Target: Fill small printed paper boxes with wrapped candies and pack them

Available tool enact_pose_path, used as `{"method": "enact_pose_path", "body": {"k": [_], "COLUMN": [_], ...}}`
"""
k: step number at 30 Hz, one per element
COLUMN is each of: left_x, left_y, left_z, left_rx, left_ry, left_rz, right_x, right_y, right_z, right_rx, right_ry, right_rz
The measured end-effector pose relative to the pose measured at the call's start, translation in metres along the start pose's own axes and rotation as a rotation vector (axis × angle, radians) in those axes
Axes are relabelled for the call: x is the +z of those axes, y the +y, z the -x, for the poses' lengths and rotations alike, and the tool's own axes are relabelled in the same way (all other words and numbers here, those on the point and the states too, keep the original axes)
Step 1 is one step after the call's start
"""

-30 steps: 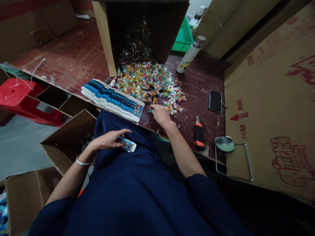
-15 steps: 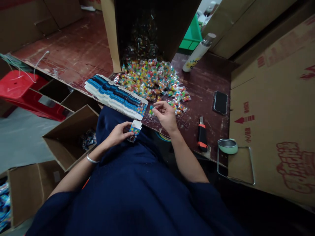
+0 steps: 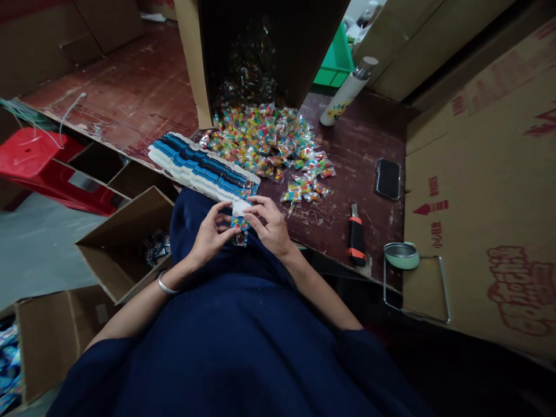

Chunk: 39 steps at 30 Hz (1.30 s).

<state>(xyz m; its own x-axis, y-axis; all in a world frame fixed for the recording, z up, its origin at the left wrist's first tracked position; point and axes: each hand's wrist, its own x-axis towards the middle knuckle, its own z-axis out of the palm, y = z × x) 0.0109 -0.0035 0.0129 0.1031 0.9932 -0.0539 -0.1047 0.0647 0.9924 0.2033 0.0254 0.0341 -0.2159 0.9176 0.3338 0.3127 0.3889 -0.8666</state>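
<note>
Between my two hands is a small blue printed box point(image 3: 240, 225) with a white flap at its top. My left hand point(image 3: 212, 234) grips its left side, thumb across the front. My right hand point(image 3: 270, 227) has its fingers closed at the box's upper right edge and flap; no candy bag shows in it. Just beyond, a long row of flat blue and white boxes point(image 3: 202, 166) lies along the table edge. Behind that row, a heap of clear bags of colourful candy point(image 3: 264, 136) spills from a large cardboard box point(image 3: 205, 81).
On the red-brown table point(image 3: 339, 202) lie a cutter point(image 3: 357, 237) and a phone point(image 3: 388, 179). A white bottle point(image 3: 347, 95) stands farther back. A green bowl point(image 3: 402, 256) is at the right edge. Open cartons point(image 3: 125, 243) and a red stool point(image 3: 35, 156) are at the left.
My right hand has moved left and down from the candy to the small box. The candy bag near its fingertips is no longer visible. My left hand has shifted slightly with the box.
</note>
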Motion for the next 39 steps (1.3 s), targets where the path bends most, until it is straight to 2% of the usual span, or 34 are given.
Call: {"method": "enact_pose_path", "body": {"k": [4,9,14,20,25,29,35,37,39], "left_x": [0.002,0.004,0.008,0.005,0.001,-0.001,0.001,-0.004,-0.018], "left_y": [0.002,0.001,0.001,0.000,0.000,0.006,0.005,0.006,0.013], "left_z": [0.003,0.004,0.001,0.004,0.005,0.006,0.007,0.004,-0.001], "left_rx": [0.022,-0.046,-0.005,-0.007,0.026,0.000,-0.023,-0.036,-0.030], "left_ry": [-0.009,-0.078,-0.009,0.003,-0.027,-0.101,-0.094,-0.112,-0.165], "left_rz": [-0.003,0.002,0.073,-0.009,-0.085,-0.036,-0.052,-0.111,-0.248], "right_x": [0.008,0.019,0.023,0.015,0.003,0.000,0.001,0.000,-0.003], "right_y": [0.005,0.013,0.006,0.001,0.006,0.005,-0.001,0.002,0.010], "right_z": [0.014,0.022,0.018,0.006,-0.005,-0.009,0.000,0.004,0.006], "right_rx": [0.159,0.159,0.160,0.277,0.347,0.321,0.105,0.074,0.049], "right_ry": [0.014,0.043,0.120,-0.015,-0.059,-0.087,-0.121,-0.164,-0.202], "right_rz": [-0.191,-0.208,-0.346,-0.399,-0.372,-0.355,-0.260,-0.227,-0.157]}}
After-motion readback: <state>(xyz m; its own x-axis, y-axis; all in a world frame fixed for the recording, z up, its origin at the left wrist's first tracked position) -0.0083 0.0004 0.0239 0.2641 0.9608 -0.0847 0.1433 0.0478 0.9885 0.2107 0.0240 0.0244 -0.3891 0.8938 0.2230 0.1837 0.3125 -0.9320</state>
